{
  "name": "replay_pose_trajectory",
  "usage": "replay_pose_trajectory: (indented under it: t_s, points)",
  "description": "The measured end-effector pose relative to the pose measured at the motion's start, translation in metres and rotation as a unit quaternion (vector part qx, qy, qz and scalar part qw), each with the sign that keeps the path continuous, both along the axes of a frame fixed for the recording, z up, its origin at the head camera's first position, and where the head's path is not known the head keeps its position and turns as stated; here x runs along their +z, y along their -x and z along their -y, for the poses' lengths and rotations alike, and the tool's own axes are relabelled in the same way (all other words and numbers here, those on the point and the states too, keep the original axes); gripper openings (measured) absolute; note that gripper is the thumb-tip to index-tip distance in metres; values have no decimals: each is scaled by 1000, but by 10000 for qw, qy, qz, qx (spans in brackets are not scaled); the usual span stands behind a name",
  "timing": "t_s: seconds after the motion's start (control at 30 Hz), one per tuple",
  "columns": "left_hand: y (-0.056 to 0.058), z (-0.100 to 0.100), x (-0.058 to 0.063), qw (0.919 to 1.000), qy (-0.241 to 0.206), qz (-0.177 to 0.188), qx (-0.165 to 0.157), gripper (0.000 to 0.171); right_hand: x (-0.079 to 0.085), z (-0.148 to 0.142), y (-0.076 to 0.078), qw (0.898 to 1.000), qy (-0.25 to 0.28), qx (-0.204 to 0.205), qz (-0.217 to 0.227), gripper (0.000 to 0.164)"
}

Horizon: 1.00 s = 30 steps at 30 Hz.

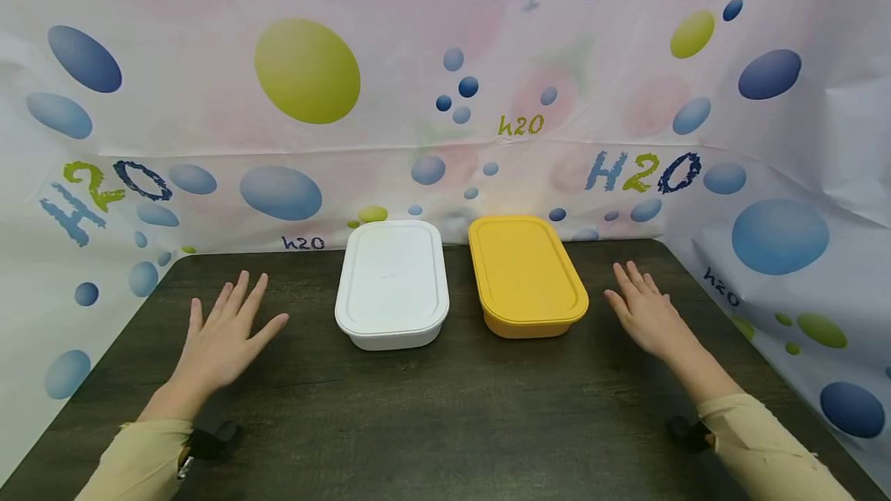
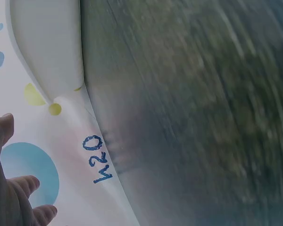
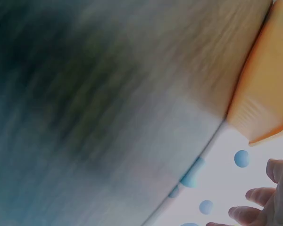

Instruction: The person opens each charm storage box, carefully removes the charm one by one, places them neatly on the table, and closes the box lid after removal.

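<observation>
On the table (image 1: 431,416), near its far edge: left container (image 1: 392,281) beside right container (image 1: 527,273), gap between. I have my left hand (image 1: 221,339) left of both, my right hand (image 1: 649,317) right of both. Sheet (image 1: 404,130) behind table.

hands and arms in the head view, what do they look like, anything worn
The left hand and right hand are both ungloved. The left sleeve and right sleeve are pale yellow-beige, and a small black fitting shows beside each sleeve.

Wrist views: white container (image 2: 49,42), yellow container (image 3: 266,75) — cropped; tabletop (image 2: 188,103) — blurred.
</observation>
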<state>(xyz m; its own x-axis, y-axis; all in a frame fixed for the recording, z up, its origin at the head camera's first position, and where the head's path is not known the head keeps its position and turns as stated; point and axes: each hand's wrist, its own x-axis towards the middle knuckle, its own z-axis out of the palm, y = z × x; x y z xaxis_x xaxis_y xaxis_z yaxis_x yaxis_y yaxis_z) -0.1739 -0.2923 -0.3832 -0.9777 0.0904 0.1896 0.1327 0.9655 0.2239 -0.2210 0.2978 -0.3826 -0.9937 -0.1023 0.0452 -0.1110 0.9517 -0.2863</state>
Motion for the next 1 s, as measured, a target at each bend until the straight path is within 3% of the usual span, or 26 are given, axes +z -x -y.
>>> replay_pose_trajectory:
  t_s: [0.3,0.67,1.0]
  points:
    - [-1,-10,-4,9997,-185,-56,-123,80,3,9,-4,9991,371,203,-61,72]
    - [-5,-25,-4,9990,-350,-75,-276,81,2,26,-9,9932,503,500,-926,62]
    - [-6,-37,-4,9982,-392,-34,-442,80,3,50,-13,9843,839,937,-1237,60]
